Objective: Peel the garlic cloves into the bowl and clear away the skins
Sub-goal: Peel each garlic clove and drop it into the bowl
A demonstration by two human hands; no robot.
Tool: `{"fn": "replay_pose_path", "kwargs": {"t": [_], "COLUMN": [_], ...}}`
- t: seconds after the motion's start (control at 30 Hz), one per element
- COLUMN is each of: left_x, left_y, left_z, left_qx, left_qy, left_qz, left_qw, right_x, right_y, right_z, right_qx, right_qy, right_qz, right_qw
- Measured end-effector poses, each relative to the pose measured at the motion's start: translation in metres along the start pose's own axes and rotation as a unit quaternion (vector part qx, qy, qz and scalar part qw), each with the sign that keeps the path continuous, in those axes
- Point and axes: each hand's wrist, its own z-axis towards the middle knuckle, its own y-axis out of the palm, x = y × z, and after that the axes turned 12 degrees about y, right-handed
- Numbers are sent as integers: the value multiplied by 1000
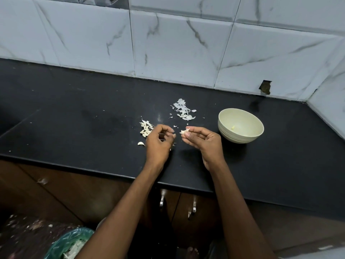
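**Peeling under way, most cloves still to do**

The right hand (200,139) pinches a small, pale, half-skinned garlic clove (184,131) between thumb and fingertips, just above the black stone counter (74,118). The left hand (158,141) sits just beside it with fingers curled; whether it holds a scrap of skin cannot be told. Left of that hand lies a small heap of unpeeled whitish cloves (146,128), with one stray clove (141,143) nearer the counter edge. Behind the hands, a scatter of papery white skins (183,110) waits to be cleared. To the right, the round cream bowl (240,126) holds only a small yellowish piece or two, so the job looks early.
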Motion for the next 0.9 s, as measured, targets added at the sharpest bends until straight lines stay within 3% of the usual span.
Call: {"fn": "replay_pose_path", "kwargs": {"t": [0.33, 0.43, 0.57, 0.9], "left_x": [4, 0, 0, 5], "left_y": [4, 2, 0, 3], "left_z": [-2, -2, -2, -3], "left_qx": [26, 43, -15, -42], "left_qy": [-36, -10, 57, 2], "left_qz": [15, 55, 77, -41], "left_qw": [999, 997, 995, 998], "right_x": [0, 0, 0, 2], "right_y": [-2, -1, -1, 0], "right_z": [1, 1, 2, 3], "right_qx": [-11, -2, -7, 2], "right_qy": [-20, -23, -24, -8], "right_qz": [-37, -32, -43, -40], "right_qw": [999, 999, 999, 999]}}
